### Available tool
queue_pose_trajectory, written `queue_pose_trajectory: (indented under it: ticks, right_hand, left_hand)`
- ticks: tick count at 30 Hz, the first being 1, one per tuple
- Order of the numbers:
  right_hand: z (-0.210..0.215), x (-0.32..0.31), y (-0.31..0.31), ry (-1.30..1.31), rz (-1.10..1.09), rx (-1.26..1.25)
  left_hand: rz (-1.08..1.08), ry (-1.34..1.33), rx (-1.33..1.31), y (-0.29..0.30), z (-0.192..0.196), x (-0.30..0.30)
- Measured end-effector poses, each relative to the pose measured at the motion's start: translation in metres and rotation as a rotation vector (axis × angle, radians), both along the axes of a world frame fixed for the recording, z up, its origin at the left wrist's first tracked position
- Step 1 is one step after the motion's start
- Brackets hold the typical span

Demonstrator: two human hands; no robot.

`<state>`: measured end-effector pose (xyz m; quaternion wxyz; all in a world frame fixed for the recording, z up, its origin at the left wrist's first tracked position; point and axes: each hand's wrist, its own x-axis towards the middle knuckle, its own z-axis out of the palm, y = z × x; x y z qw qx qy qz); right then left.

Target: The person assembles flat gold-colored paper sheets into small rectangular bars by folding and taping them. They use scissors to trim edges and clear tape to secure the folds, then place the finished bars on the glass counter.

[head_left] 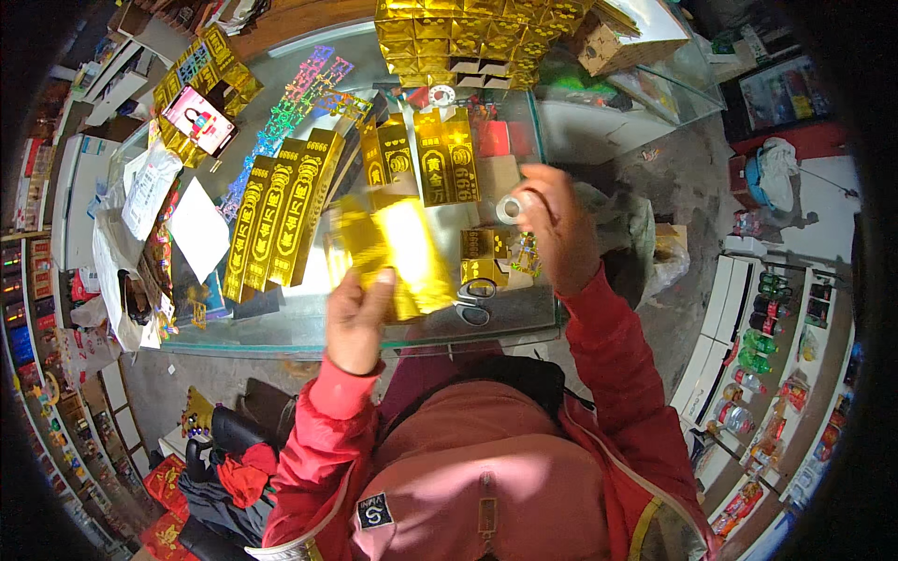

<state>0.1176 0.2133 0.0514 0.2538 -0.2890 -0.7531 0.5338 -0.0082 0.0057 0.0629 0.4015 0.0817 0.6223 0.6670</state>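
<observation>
My left hand (357, 316) grips the lower edge of a shiny gold foil sheet (398, 251) and holds it up over the glass counter (281, 337). My right hand (557, 224) is raised to the right of the sheet, pinching a small roll of clear tape (509, 208) between fingers and thumb. A pair of scissors (475, 299) lies on the glass just below and between the hands, beside a small folded gold box (484, 245).
Long gold printed boxes (281, 217) lie in a row at left, with two upright ones (445, 154) behind the sheet. A stack of gold boxes (468, 42) fills the back. A phone (198, 120), plastic bags (140, 201) and white paper (199, 229) sit at left.
</observation>
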Motion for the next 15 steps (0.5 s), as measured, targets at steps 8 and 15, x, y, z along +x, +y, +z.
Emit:
queue_pose_trajectory:
  ticks: [8, 15]
  right_hand:
    - [-0.057, 0.005, -0.037, -0.560, 0.299, 0.644]
    - [-0.053, 0.000, -0.034, -0.593, 0.267, 0.760]
  left_hand:
    - [0.158, 0.077, 0.113, -0.042, -0.010, -0.017]
    - [0.158, 0.116, 0.109, -0.041, -0.011, -0.010]
